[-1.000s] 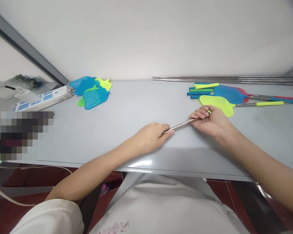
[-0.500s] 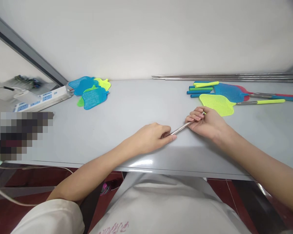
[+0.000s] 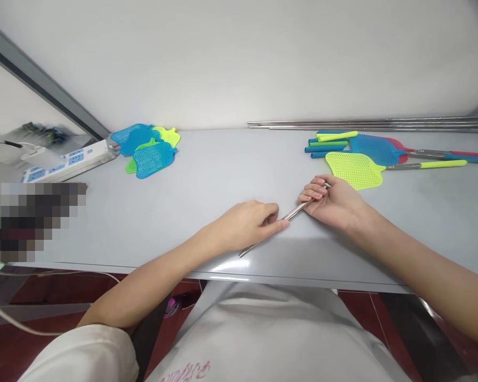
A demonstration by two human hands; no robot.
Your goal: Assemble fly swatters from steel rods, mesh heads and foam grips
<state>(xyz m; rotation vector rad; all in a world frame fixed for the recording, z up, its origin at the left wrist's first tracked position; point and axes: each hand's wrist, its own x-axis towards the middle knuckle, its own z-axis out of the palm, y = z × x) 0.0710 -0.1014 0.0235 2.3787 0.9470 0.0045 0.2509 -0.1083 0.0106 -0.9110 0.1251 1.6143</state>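
Note:
Between my hands a thin silver metal rod (image 3: 296,210) slants above the grey table, its lower left end poking out below my left hand. My left hand (image 3: 255,224) pinches the rod between thumb and fingers. Higher up to the right, my right hand (image 3: 326,200) has its fingers curled round the other end, palm turned up; that end is mostly hidden. Just behind my right hand lies a yellow fly swatter (image 3: 356,168) with a metal shaft and yellow grip. A blue fly swatter (image 3: 376,148) overlaps a red one beyond it.
Several blue, green and yellow tubes (image 3: 329,143) lie by the swatters. Long metal rods (image 3: 362,124) run along the wall. Loose blue, green and yellow swatter heads (image 3: 155,159) sit back left, near a white power strip (image 3: 74,159). The table's front edge (image 3: 302,284) is close to my body.
The rod has slid down and left through my left hand, so its lower end now shows below it. My right hand has shifted slightly left.

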